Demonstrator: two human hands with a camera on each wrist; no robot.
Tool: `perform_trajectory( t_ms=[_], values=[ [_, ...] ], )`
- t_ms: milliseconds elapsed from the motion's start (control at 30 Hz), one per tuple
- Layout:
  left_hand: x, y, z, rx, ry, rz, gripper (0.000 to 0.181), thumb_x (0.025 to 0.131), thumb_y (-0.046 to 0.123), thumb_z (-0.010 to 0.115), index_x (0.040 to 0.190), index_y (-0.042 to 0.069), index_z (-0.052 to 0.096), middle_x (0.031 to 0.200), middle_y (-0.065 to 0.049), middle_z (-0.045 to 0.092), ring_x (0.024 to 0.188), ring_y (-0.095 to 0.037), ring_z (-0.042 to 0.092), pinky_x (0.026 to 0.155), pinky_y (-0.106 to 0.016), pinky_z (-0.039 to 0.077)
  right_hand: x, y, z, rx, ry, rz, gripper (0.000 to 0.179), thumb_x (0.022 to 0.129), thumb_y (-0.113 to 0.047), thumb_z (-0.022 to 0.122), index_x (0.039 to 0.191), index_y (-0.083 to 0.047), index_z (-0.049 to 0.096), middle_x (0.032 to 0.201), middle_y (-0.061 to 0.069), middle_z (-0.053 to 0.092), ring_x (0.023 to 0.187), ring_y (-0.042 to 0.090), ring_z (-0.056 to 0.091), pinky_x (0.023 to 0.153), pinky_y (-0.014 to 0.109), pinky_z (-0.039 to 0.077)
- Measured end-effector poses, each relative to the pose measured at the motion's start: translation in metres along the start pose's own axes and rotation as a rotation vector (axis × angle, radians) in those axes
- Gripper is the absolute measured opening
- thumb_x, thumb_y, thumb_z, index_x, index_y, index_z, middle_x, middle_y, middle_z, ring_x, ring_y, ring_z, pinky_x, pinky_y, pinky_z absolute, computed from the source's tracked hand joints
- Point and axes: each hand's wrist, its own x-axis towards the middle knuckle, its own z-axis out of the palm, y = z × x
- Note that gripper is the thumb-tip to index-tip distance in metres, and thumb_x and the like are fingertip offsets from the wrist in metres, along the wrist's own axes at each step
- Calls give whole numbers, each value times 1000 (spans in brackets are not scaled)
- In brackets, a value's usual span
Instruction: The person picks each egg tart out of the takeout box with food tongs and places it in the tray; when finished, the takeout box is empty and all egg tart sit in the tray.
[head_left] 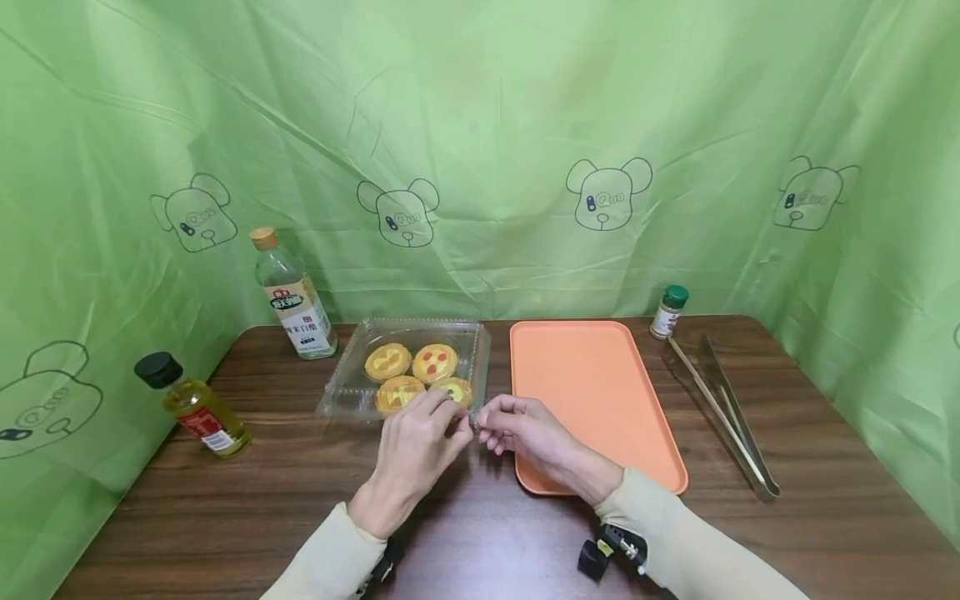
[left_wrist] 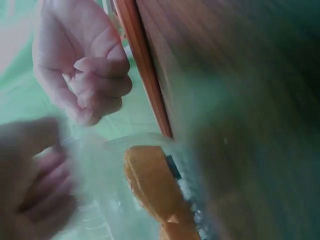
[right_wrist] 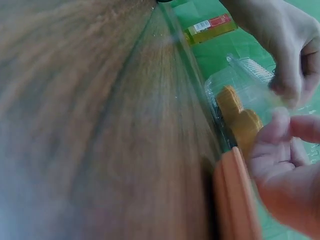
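Currently, clear box (head_left: pixel 345 375) lies just left of centre frame, with four tarts (head_left: pixel 387 362) visible through it. Handling estimate: light; thin walls, springy and slick, easily creased. Tarts probably crumbly, so pressure on the middle is best avoided; corner or rim offers the better hold. Grip: left hand (head_left: pixel 415 448) and right hand (head_left: pixel 527 429) meet at the box's lower right corner, each in a narrow thumb-and-finger pinch on its thin edge, the tips nearly together. Exact amount of plastic pinched: cannot tell, fingers cover it and left wrist view is blurred. Right forearm crosses the orange tray (head_left: pixel 585 367), right of centre.
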Motion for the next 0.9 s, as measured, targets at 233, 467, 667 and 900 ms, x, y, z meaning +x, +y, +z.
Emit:
perform_trajectory(
  t_ms=[233, 467, 667, 900],
  values=[
    [13, -1, -10, -13, 29, -16, 15, 73, -4, 81, 81, 6, 72, 82, -2, 66, 69, -19, 63, 57, -33, 58, 3, -2, -1, 0, -5, 43, 6, 99, -4, 64, 97, 1, 67, 84, 7, 69, 72, 13, 60, 66, 22, 52],
    [11, -6, -12, 13, -101, 44, 18, 74, -3, 85, 83, 7, 73, 84, -1, 66, 74, -19, 65, 59, -30, 60, 3, -9, -7, 37, -34, 95, 7, 99, -1, 62, 99, 4, 67, 82, 5, 69, 70, 10, 60, 65, 20, 50],
    [9, -22, -18, 62, -136, 32, 18, 74, 0, 85, 81, 8, 71, 81, 0, 63, 70, -19, 61, 55, -33, 58, 3, -18, -18, 17, -29, 119, 8, 99, -2, 61, 96, -2, 68, 83, 4, 69, 69, 8, 60, 64, 19, 49],
    [-2, -35, -24, 80, -162, 13, 21, 72, 0, 87, 81, 11, 71, 81, 3, 64, 74, -19, 63, 54, -35, 58, 5, -23, -30, -55, -47, 156, 8, 99, -3, 61, 99, 1, 67, 84, 5, 67, 70, 10, 57, 63, 20, 48]
  ],
)
